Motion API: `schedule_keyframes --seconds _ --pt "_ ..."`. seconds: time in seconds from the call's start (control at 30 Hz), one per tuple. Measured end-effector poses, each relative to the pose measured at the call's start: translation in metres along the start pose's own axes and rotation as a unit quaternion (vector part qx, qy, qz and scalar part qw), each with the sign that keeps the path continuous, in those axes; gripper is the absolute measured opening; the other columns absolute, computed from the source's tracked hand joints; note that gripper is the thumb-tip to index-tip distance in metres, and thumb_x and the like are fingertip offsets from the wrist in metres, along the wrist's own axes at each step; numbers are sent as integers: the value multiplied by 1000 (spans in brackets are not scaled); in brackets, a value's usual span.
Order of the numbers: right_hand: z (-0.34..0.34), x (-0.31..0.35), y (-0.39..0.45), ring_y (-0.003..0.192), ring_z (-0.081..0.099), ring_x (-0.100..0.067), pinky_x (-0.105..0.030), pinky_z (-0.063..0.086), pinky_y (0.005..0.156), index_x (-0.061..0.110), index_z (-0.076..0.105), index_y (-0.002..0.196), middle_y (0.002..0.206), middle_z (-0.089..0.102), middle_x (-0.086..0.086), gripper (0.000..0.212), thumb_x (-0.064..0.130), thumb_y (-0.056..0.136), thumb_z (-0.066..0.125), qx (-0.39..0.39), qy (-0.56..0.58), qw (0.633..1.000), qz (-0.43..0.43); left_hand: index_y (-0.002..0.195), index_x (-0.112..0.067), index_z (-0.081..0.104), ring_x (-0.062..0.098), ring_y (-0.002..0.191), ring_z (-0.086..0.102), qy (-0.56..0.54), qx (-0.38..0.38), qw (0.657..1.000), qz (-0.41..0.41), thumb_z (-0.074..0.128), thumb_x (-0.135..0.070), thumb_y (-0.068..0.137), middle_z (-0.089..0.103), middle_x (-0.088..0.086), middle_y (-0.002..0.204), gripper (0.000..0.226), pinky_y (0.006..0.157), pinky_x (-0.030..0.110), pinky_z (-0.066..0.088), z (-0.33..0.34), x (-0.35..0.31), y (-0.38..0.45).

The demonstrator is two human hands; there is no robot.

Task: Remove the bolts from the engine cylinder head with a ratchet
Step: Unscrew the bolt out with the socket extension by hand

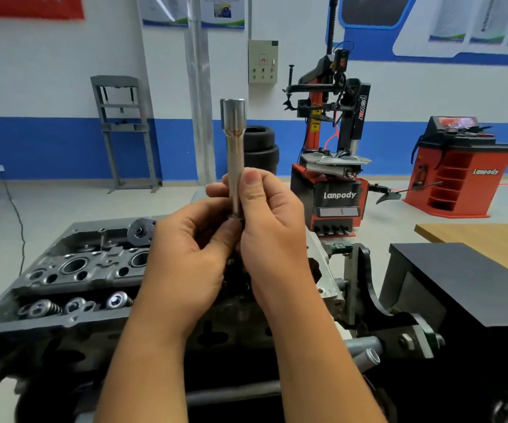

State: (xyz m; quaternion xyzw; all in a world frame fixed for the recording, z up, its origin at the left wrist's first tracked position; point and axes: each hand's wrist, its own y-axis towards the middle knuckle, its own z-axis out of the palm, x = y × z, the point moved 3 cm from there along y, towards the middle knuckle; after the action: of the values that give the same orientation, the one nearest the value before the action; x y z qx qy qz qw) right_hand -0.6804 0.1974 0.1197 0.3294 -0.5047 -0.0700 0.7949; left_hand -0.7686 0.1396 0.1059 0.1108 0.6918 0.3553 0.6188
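Silver metal, long and thin: a socket extension bar with a wider socket end on top stood upright, pinched between both hands. Right hand had thumb and curled fingertips closed around the shaft's lower part, thumbnail facing the camera. Left hand curled around the bar's bottom end, fingers bent in, touching the right hand; what exactly sat under those fingers was hidden. Both hands were raised above the grey cast-metal engine cylinder head, which lay below and to the left, valve springs and round bores visible on its top. Bolts could not be made out. Head was mounted on a dark stand bracket at its right end. A black box stood to the right, a wooden tabletop behind it. Farther back were a red-black tyre changer, a red wheel balancer, stacked black tyres and a grey shop press frame by the blue-white wall.
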Motion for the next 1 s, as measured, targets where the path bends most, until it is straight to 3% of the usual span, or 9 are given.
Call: schedule_keyframes --seconds 0.13,0.27,0.4,0.5,0.6,0.67,0.8,0.9,1.0 --pt "5 -2 -6 88 75 -20 -46 63 87 16 67 101 97 79 -10 17 29 93 74 4 51 999 10 104 -25 78 14 99 78 8 -33 999 14 77 -4 90 81 -4 101 26 89 28 61 -4 4 -1" --pt "9 -8 -9 83 72 -11 -26 59 76 12 74 95 91 77 -3 15 25 89 79 -26 50 998 -9 120 -26 77 16 110 75 -2 33 999 22 60 -4 103 79 -3 113 33 90 25 59 -4 2 -4" --pt "7 -10 -6 90 73 -11 -25 57 80 20 79 87 93 78 -6 29 48 87 69 -52 52 997 -4 121 -33 77 14 115 73 -46 66 997 9 56 -13 104 78 -5 118 34 93 21 56 -2 -2 -3" --pt "7 -9 -6 94 75 -18 -38 62 89 16 79 91 96 79 -4 46 58 86 63 -41 70 996 27 114 -31 76 6 108 74 -10 20 999 25 65 -8 97 79 -11 110 31 91 16 56 0 -3 -2" --pt "7 -9 -9 90 75 -24 -48 63 87 18 74 93 98 79 -9 25 42 88 73 -30 105 993 36 104 -28 77 10 98 77 -13 -31 999 27 76 -12 85 81 -7 100 26 88 21 59 -3 1 -3" --pt "7 -9 -10 88 74 -26 -54 62 88 17 72 93 98 78 -12 23 35 83 81 -29 93 995 28 104 -25 78 13 96 78 -4 -44 999 25 78 -3 89 81 -4 98 26 88 26 61 -4 3 -3" --pt "7 -11 -7 84 72 -13 -29 59 78 19 77 87 93 78 -5 21 39 83 80 -41 67 997 12 116 -29 78 17 108 76 -18 27 999 14 61 -20 101 80 -2 110 25 91 27 60 1 2 -3" --pt "8 -11 -6 90 73 -11 -27 57 82 21 80 87 92 78 -2 36 55 85 68 -55 52 997 15 115 -36 78 14 109 75 -29 26 999 4 55 -15 107 80 -5 112 32 90 20 57 2 1 -2" --pt "9 -10 -7 87 74 -14 -30 61 81 16 78 89 89 78 -1 39 52 92 63 -45 66 997 23 102 -39 80 3 100 75 23 -26 999 34 65 -5 100 80 -15 102 37 82 11 55 3 -4 -3"
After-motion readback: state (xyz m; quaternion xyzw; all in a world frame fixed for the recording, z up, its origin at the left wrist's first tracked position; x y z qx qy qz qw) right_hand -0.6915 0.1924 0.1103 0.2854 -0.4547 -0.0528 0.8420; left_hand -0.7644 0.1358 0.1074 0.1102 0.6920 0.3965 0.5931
